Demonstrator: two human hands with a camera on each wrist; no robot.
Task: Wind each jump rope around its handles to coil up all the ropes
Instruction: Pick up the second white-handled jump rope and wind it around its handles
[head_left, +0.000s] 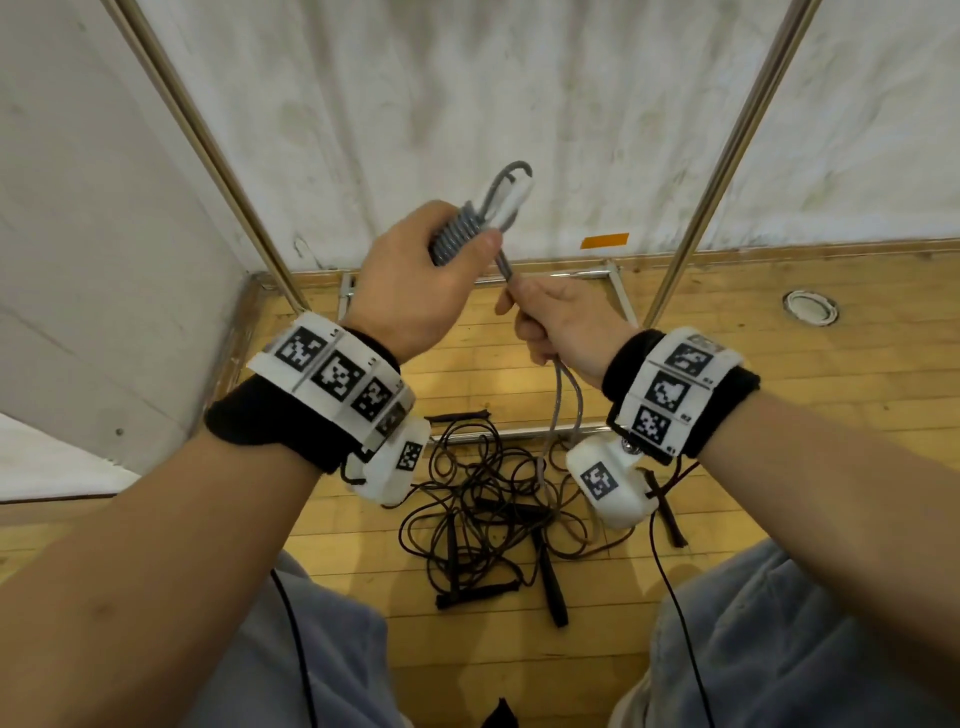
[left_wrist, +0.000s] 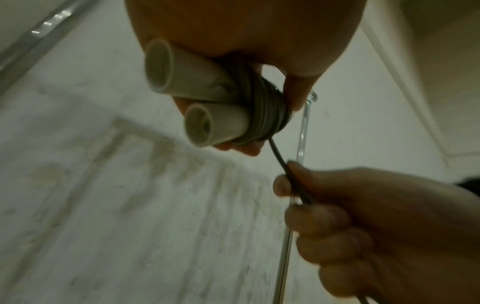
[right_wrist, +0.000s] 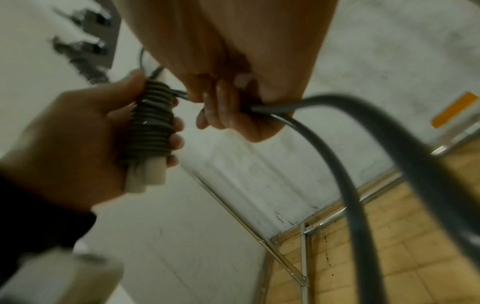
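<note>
1. Gripping the two white handles (head_left: 511, 205) side by side, the left hand (head_left: 415, 280) has fingers and thumb curled round the bundle, held up in front of the chest over the floor.
2. Long axis of the handles runs diagonally in the head view, from the fist up and to the right toward the wall. The open butt ends (left_wrist: 179, 92) stick out of the heel of the hand in the left wrist view.
3. Grey rope (head_left: 457, 234) sits in tight turns around the middle of both handles, crossways to their length. A small loop pokes out past the top end.
4. From the coil a short, pretty taut stretch drops down-right into the right hand (head_left: 561, 322), which is fisted round it, thumb and forefinger pinching the rope.
5. Below that fist the rest hangs as a doubled strand (head_left: 566, 405) toward the wooden floor (head_left: 779, 426).
6. Down there a tangle of black jump ropes (head_left: 493, 499) lies loose in a pile between the knees.
</note>
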